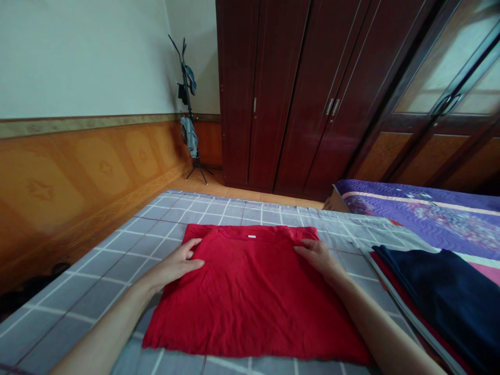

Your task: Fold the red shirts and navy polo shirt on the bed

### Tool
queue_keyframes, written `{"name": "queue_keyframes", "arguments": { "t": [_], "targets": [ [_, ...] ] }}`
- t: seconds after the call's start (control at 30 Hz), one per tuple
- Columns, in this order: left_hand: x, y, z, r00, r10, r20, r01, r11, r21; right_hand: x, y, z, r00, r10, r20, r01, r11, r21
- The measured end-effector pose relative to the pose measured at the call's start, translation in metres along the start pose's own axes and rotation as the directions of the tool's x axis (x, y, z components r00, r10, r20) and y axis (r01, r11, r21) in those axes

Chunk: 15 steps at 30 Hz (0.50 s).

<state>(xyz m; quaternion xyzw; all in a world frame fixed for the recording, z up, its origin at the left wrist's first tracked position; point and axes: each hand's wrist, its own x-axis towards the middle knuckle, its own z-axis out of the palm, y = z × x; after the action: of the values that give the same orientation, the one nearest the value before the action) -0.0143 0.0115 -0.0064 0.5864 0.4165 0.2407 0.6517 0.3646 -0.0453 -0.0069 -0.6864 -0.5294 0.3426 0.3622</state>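
A red T-shirt [250,297] lies spread on the bed, its neckline with a small white label at the far side. It looks folded at the sides, and its lower part is slightly wrinkled. My left hand [182,263] rests on its left edge near the shoulder, thumb and fingers apart. On the opposite edge, my right hand [315,254] touches the cloth with its fingers stretched toward the neckline. Neither hand visibly lifts the fabric.
A grey checked sheet [101,297] covers the bed. At right lies a stack of folded clothes [445,291], dark blue on top. Beyond it is a purple patterned bedspread [425,208]. A dark red wardrobe [289,104] and a coat stand [189,99] stand behind.
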Motion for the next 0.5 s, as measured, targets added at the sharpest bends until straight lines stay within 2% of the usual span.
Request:
{"name": "queue_keyframes", "arguments": {
  "t": [0.1,0.27,0.37,0.5],
  "targets": [
    [-0.007,0.006,-0.001,0.995,-0.066,0.069,0.066,0.998,0.012,0.004,0.004,0.003,0.999,-0.039,-0.037,0.036,0.996,-0.078],
    [-0.018,0.012,-0.001,0.989,-0.126,0.075,0.118,0.988,0.095,0.006,0.008,0.006,0.992,-0.100,-0.080,0.083,0.978,-0.191],
    [-0.031,0.007,-0.001,0.988,-0.151,0.030,0.146,0.981,0.127,0.006,0.007,0.004,0.993,-0.101,-0.063,0.083,0.967,-0.240],
    [-0.059,-0.009,-0.002,0.986,-0.145,-0.083,0.162,0.954,0.253,0.003,0.001,-0.003,0.995,-0.083,-0.059,0.060,0.945,-0.322]
  ]
}}
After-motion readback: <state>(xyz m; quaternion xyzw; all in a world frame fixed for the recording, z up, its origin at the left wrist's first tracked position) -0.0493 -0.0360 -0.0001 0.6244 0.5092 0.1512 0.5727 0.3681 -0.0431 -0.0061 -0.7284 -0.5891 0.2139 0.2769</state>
